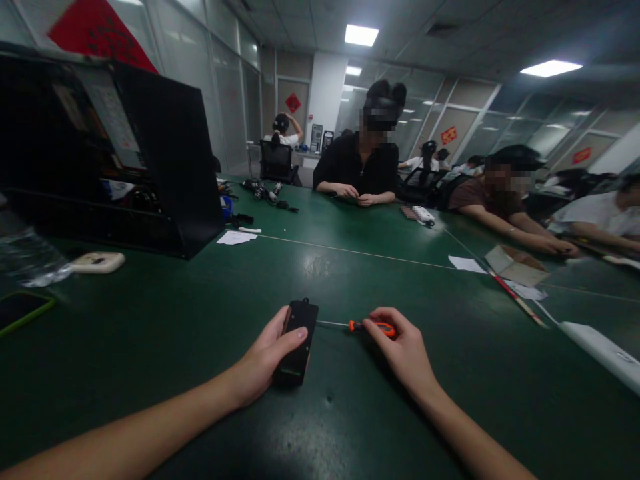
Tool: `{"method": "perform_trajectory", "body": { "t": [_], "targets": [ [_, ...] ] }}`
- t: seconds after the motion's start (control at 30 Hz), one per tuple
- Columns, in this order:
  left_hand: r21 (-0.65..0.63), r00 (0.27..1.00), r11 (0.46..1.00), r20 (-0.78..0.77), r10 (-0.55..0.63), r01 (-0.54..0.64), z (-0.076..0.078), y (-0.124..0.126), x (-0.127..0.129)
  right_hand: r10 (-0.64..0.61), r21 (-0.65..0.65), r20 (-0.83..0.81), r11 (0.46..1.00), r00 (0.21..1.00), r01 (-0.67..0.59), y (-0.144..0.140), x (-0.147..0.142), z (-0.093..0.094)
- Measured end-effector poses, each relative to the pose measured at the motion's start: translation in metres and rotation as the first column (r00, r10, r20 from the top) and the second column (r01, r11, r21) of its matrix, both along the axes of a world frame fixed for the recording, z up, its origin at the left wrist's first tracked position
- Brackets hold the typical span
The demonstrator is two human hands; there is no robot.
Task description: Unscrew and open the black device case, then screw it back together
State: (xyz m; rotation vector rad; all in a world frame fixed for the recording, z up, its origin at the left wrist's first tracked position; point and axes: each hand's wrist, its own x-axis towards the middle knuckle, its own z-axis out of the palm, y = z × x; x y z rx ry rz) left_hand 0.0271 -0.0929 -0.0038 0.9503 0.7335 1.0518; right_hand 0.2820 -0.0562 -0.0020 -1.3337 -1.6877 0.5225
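The left hand lies on the green table, fingers closed around a small black box. Just beside it, the right hand pinches an orange-handled screwdriver, tip pointing at the box. Farther off, a person in black sits working.

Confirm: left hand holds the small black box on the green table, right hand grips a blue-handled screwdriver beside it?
Not quite. In the head view the screwdriver in the right hand has an orange handle, not blue. The left hand holding the small black box on the green table is right.
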Motion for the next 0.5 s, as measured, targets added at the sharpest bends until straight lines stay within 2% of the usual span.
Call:
{"method": "perform_trajectory", "body": {
  "t": [0.17, 0.27, 0.33, 0.4, 0.5],
  "targets": [
    [-0.045, 1.000, 0.999, -0.015, 0.025, -0.025, 0.002, 0.000, 0.002, -0.042, 0.095, -0.242, 0.993, 0.969, 0.066, 0.005, 0.005, -0.005],
    [-0.062, 0.999, 0.997, -0.033, 0.038, -0.040, 0.003, 0.000, 0.003, -0.025, 0.161, -0.325, 0.984, 0.945, 0.081, 0.000, 0.002, -0.009],
    [-0.060, 0.998, 0.997, -0.040, 0.043, -0.046, 0.003, 0.000, 0.003, 0.038, 0.263, -0.324, 0.964, 0.945, 0.051, -0.008, -0.003, -0.011],
    [-0.046, 0.998, 0.998, -0.049, 0.047, -0.049, 0.002, 0.001, 0.003, 0.164, 0.411, -0.235, 0.910, 0.958, -0.055, -0.017, -0.008, -0.013],
    [-0.019, 0.997, 0.999, -0.061, 0.048, -0.049, 0.000, 0.001, 0.003, 0.360, 0.570, 0.016, 0.763, 0.933, -0.305, -0.029, -0.011, -0.012]
  ]
}}
